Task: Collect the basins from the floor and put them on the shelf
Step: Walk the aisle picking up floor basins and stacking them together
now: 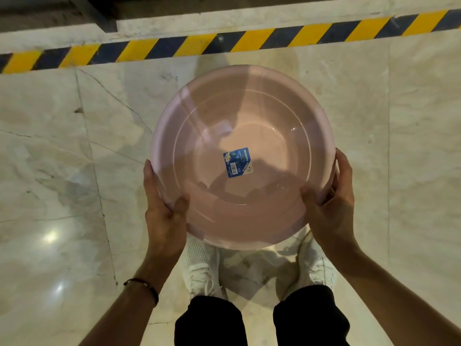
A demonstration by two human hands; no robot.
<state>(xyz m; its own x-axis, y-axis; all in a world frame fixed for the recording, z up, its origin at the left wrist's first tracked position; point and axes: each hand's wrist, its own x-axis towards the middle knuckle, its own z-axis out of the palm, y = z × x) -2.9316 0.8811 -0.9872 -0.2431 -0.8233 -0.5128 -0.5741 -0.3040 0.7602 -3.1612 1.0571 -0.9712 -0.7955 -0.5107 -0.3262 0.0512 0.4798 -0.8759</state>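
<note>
A round pink plastic basin (249,116) is held upright above the floor in the middle of the view, its mouth facing me. A blue label (238,162) is stuck on its inside bottom. My left hand (166,211) grips the near left rim, thumb inside the bowl. My right hand (329,198) grips the near right rim the same way. No shelf shows in this view.
Glossy marble floor (62,171) spreads on all sides. A yellow-and-black hazard stripe (224,42) runs across the floor ahead, with a raised step and a dark post (92,11) beyond it. My white shoes (202,273) stand under the basin.
</note>
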